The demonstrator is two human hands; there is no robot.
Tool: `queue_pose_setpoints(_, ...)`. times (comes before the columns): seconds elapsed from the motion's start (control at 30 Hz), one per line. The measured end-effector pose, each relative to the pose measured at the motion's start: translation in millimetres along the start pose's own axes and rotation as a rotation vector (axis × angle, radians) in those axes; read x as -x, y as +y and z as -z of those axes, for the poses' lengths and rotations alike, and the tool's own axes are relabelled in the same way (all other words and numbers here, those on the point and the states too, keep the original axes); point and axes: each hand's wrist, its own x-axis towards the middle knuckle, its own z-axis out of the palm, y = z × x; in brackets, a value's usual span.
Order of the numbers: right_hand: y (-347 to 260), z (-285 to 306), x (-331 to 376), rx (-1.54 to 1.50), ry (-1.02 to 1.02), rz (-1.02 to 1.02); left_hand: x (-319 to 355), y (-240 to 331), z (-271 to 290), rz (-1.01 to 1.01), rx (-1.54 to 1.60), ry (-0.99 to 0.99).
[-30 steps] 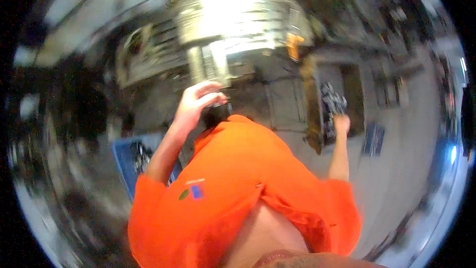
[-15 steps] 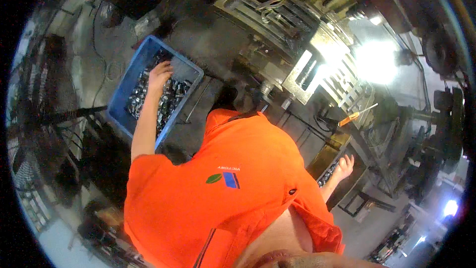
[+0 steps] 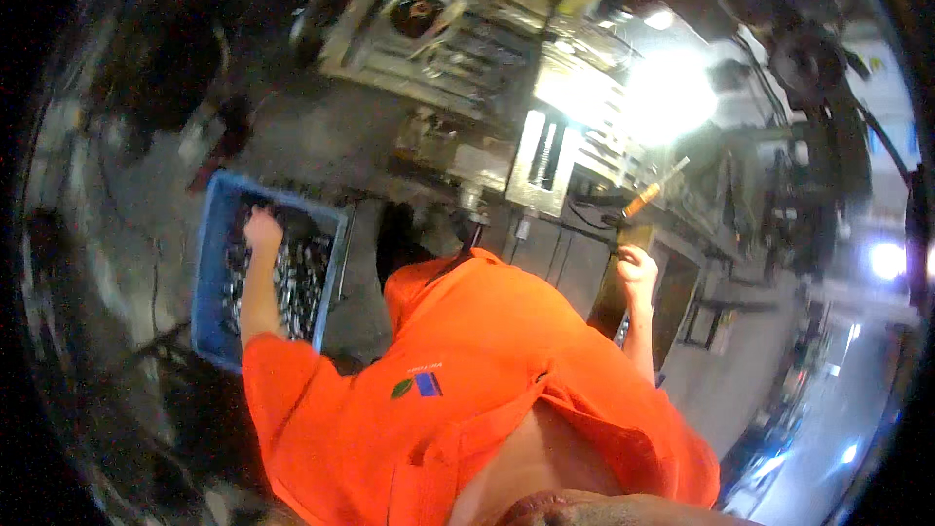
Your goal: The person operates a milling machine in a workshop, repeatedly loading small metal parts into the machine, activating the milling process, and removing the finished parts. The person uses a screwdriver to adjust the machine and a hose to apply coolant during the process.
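Note:
My left hand [image 3: 263, 231] is inside the blue plastic crate [image 3: 202, 282], over a heap of small shiny metal parts [image 3: 300, 282]. Its fingers are curled in; blur hides anything between them. On the other side of my body, my right hand [image 3: 638, 273] is raised at the brownish box [image 3: 679, 294], fingers bent together. I cannot make out what they hold. A few metal parts [image 3: 621, 333] show in that box beside my forearm. Just beyond my right hand lies a tool with an orange handle [image 3: 640, 200] and a thin pale shaft.
Ahead stands a large machine with a slotted metal table [image 3: 467, 58] and a round handwheel [image 3: 421, 13]. A bright lamp [image 3: 670, 95] glares over its right side. Dark metal stands [image 3: 716, 317] occupy the floor at the right.
The view has swung, so the machine and crate sit further left. My right hand has risen from the parts toward the orange-handled tool, its fingers now drawn in. My left hand remains in the crate.

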Motion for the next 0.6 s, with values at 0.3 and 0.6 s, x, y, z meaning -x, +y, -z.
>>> queue_pose_setpoints(0.3,-5,-1,16,-0.003,0.006,-0.146,-19,-16,-12,-0.172,-0.085,0.225)
queue_pose_setpoints(0.6,-1,-8,23,-0.024,-0.033,-0.155,41,-20,89,0.344,1.202,0.146)
